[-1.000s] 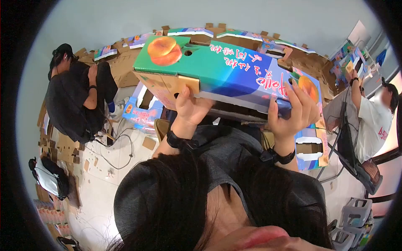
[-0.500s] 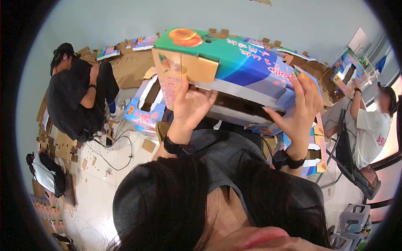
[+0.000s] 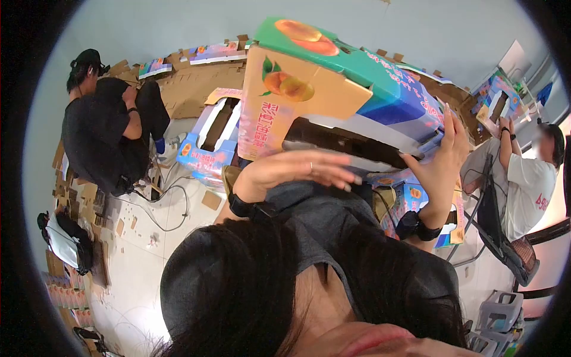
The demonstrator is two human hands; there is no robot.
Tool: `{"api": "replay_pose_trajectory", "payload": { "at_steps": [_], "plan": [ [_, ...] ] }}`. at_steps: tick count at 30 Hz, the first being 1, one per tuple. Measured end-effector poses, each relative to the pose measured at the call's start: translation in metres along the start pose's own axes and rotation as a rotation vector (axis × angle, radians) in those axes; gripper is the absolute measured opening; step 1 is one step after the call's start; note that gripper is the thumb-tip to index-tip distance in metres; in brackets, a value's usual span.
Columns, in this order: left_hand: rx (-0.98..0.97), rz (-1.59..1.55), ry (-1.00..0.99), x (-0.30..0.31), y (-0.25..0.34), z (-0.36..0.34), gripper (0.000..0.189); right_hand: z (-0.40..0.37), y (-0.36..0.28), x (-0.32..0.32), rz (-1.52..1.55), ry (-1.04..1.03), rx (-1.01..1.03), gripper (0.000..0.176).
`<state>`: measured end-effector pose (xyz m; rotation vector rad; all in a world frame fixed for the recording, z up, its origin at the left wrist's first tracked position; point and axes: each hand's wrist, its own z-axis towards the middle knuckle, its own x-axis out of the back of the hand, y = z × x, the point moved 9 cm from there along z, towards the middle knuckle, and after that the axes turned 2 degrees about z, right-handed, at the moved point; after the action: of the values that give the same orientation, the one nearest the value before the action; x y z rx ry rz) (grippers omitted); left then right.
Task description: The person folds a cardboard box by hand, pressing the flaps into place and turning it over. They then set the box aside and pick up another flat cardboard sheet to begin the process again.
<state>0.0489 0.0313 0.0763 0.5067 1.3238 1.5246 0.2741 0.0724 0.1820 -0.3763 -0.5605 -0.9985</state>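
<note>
A printed cardboard fruit box (image 3: 333, 89) is tilted up in front of me, green and blue with peach pictures. Its orange-and-pink end panel faces me on the left, and a long opening with a dark inside runs along the near side. My right hand (image 3: 441, 152) grips the box's right end, thumb at the opening's edge and fingers over the printed side. Just below the opening, my left hand (image 3: 297, 171) is stretched out flat with its fingers extended, holding nothing. Both wrists wear black bands.
Another fruit box (image 3: 205, 160) stands at the left, and one more (image 3: 447, 221) lies below my right hand. A seated person (image 3: 107, 131) is at the left; another (image 3: 532, 178) sits at the right holding a box. Cardboard sheets (image 3: 196, 89) line the wall, and cables (image 3: 172, 221) cross the floor.
My left hand has let go of the box's left end and swung down below it, fingers extending. The box's left end has turned toward me and risen; my right hand stays on it.
</note>
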Motion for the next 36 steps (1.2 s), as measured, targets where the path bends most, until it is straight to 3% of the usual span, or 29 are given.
{"api": "replay_pose_trajectory", "payload": {
  "at_steps": [3,5,11,15,21,25,30,33,36],
  "plan": [
    [0.133,0.18,-0.23,-0.02,-0.01,-0.006,0.071,-0.002,0.004,0.001,-0.004,0.026,-0.008,0.115],
    [0.153,0.303,-0.269,-0.021,-0.015,-0.008,0.065,-0.002,0.004,0.001,-0.017,0.035,-0.021,0.114],
    [0.241,0.4,-0.061,-0.001,-0.018,-0.006,0.059,-0.001,0.008,0.0,-0.053,0.063,-0.063,0.116],
    [0.213,0.444,-0.021,0.007,-0.023,-0.007,0.054,-0.002,0.017,-0.004,-0.071,0.076,-0.095,0.117],
    [0.325,0.422,0.015,0.021,-0.043,-0.009,0.06,-0.004,0.02,-0.003,-0.109,0.127,-0.101,0.115],
    [0.262,0.299,0.269,0.068,-0.068,-0.019,0.07,-0.007,0.012,-0.002,-0.118,0.168,-0.124,0.109],
    [0.357,0.328,0.568,0.103,-0.075,-0.032,0.088,-0.007,0.004,0.0,-0.139,0.191,-0.142,0.106],
    [0.35,0.32,0.72,0.108,-0.066,-0.032,0.091,-0.007,-0.004,0.002,-0.146,0.192,-0.146,0.104],
    [0.24,0.25,0.903,0.115,-0.056,-0.039,0.082,-0.007,-0.016,0.002,-0.144,0.171,-0.133,0.102]
  ]
}}
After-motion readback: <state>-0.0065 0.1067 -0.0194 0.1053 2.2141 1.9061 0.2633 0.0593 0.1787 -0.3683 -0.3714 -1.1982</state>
